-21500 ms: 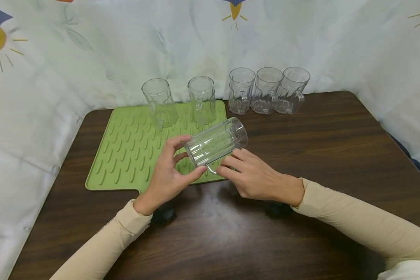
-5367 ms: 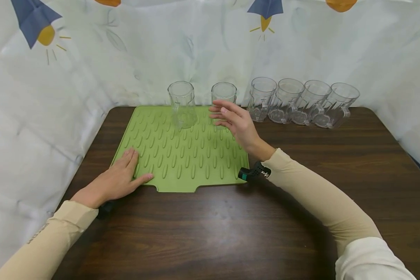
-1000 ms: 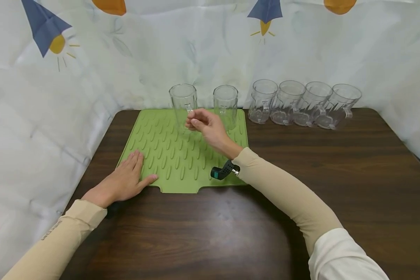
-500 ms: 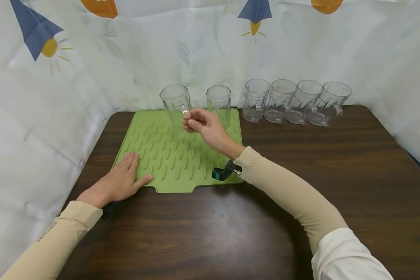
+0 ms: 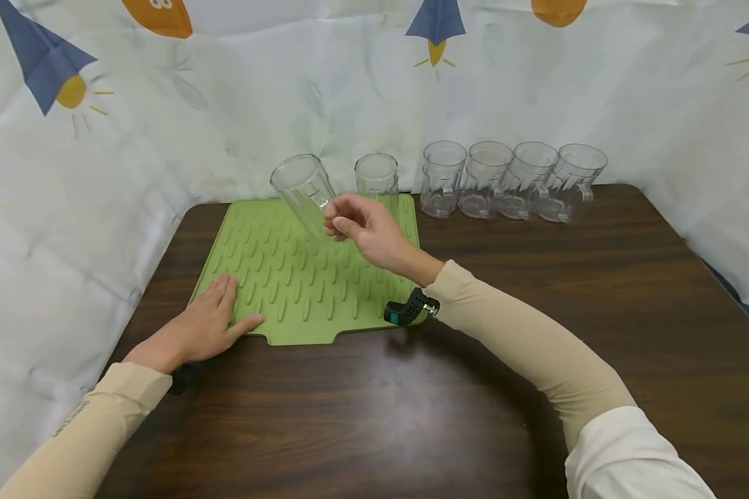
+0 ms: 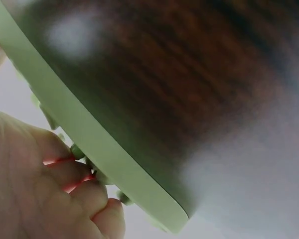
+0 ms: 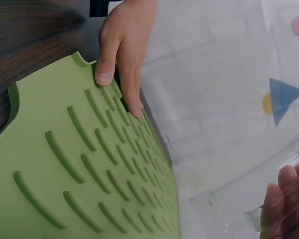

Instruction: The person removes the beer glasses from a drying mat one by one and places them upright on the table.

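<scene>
In the head view, my right hand [image 5: 374, 229] grips a clear mug [image 5: 296, 180] by its handle side, fingers curled. This mug leans with its mouth to the left, over the green ridged mat [image 5: 299, 333]; whether its base touches the mat I cannot tell. The right wrist view shows the mug's clear wall [image 7: 222, 211] beside my right fingers [image 7: 286, 199]. My left hand [image 5: 196, 322] lies flat on the mat's front left corner, fingers straight. Another clear mug [image 5: 376, 173] stands upright at the mat's back right, partly hidden behind my right hand.
Several clear mugs [image 5: 443, 180] stand in a close row on the dark wooden table [image 5: 374, 416], right of the mat along the back. A white patterned curtain [image 5: 324, 90] borders the back and sides. A black wrist device [image 5: 406, 308] hangs below my right wrist.
Earlier both hands held a mug above the mat; the row on the right has since grown by one. Within the last second, the gripped mug has tipped from upright toward the left.
</scene>
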Available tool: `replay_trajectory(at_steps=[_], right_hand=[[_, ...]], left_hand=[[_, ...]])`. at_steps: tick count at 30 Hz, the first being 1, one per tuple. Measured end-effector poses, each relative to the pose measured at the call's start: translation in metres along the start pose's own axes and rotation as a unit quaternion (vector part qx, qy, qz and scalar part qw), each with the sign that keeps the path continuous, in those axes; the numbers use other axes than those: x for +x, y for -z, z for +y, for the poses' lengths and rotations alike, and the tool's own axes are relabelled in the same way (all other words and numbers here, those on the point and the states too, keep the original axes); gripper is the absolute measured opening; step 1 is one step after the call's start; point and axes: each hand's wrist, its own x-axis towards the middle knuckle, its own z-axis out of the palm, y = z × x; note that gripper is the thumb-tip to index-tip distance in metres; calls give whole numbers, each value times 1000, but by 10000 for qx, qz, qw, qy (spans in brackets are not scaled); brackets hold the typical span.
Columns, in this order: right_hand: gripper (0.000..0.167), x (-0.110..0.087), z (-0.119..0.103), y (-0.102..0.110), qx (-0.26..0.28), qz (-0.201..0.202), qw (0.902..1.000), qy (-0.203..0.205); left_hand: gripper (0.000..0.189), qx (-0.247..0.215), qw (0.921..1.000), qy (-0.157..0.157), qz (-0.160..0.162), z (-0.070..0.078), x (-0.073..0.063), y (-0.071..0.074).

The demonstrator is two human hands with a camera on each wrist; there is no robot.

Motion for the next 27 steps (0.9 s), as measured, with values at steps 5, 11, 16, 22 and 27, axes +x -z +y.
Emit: replay_trajectory(at_steps=[5,11,16,22,27], right_hand=[[13,-5,-5,6,-179,-107,9997,106],[14,-13,-16,17,-603,-204,9979,68],[15,-21,-26,26,-680,-205,9973,179],[14,-28,-35,31,-853,-271,9956,292],[13,-35,-43,35,-975,-277,9942,370]], left_hand=[[105,-29,10000,54,-61,0,1,0],[105,-83,9999,59,-54,1,1,0],[105,-128,9999,-8,-35,-2,2,1],[106,-213,9998,-26,-46,-4,2,0],[107,-242,9997,-14,-51,-3,2,0]])
